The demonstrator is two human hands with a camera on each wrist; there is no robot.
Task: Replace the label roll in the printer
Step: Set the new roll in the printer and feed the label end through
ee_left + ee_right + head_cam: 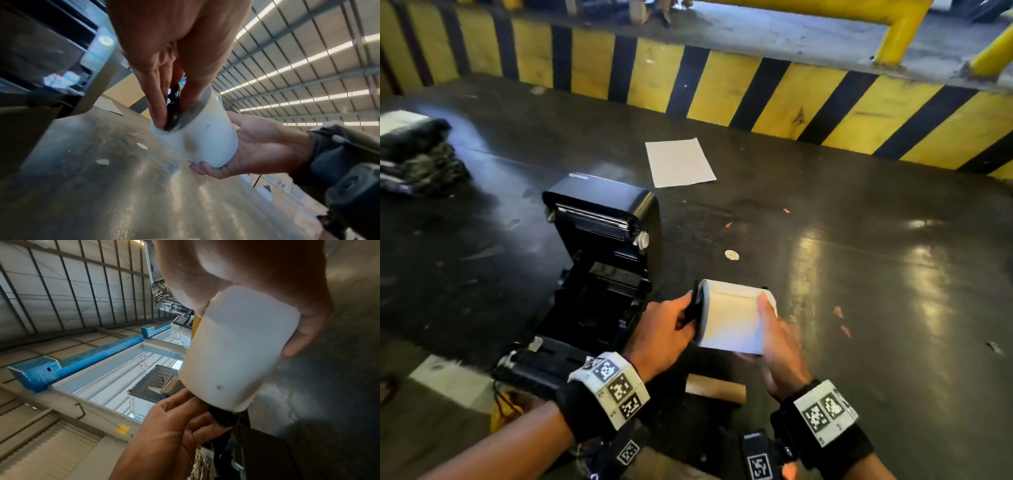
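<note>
Both hands are on the white roll (732, 318), held up off the floor (859, 274) in the lower middle of the head view, just right of the printer (599, 274). The right hand (780, 346) cups it from below, thumb lying on the top near the right end and fingers curled under. The left hand (664, 335) is at the roll's left end, fingers pinching a black holder piece (693, 308) against that end; in the left wrist view the fingertips (158, 113) sit right in the core opening. The printer's lid is flipped open, its bay dark and facing up. A brown cardboard core (715, 389) lies on the floor below the hands. A white sheet (679, 162) is further up the frame, near the yellow-black barrier (722, 85).
</note>
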